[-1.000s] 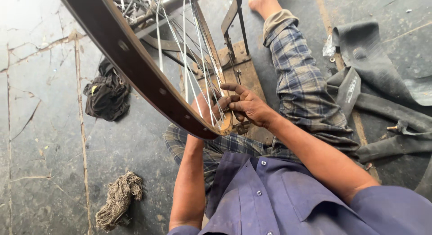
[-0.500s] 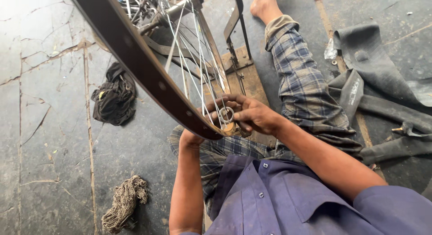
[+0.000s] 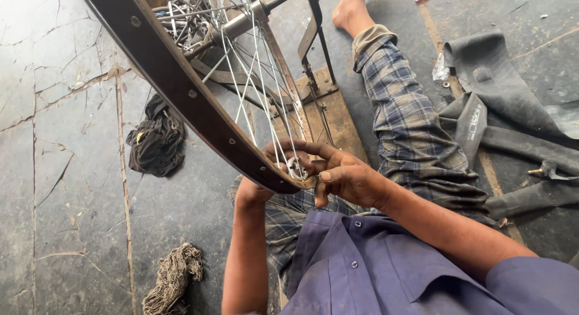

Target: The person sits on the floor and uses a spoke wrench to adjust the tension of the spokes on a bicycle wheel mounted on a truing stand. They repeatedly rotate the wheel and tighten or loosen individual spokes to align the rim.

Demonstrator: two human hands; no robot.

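Cracked grey concrete floor [image 3: 72,170] lies under everything, seen from above. On it, the right hand [image 3: 344,173] has its fingers curled and pinched shut around a small metal spoke tool [image 3: 295,168] at the inner edge of the wheel rim [image 3: 181,92], thumb pointing down. The left hand [image 3: 252,191] is mostly hidden behind the rim, so I cannot tell how far its fingers are closed; it seems to brace the rim from below.

One wheel is in view: a dark, worn bare rim with a row of small holes, thin silver spokes [image 3: 265,79] running up to one hub [image 3: 241,24], mounted in a metal stand [image 3: 313,55]. Two rags lie left, a black cloth [image 3: 155,143] and a frayed tan bundle [image 3: 172,279]. Black rubber tubes [image 3: 500,110] lie right of the checked trouser leg [image 3: 410,128].

Compared with half a second ago, the right hand's grip at the rim looks unchanged.
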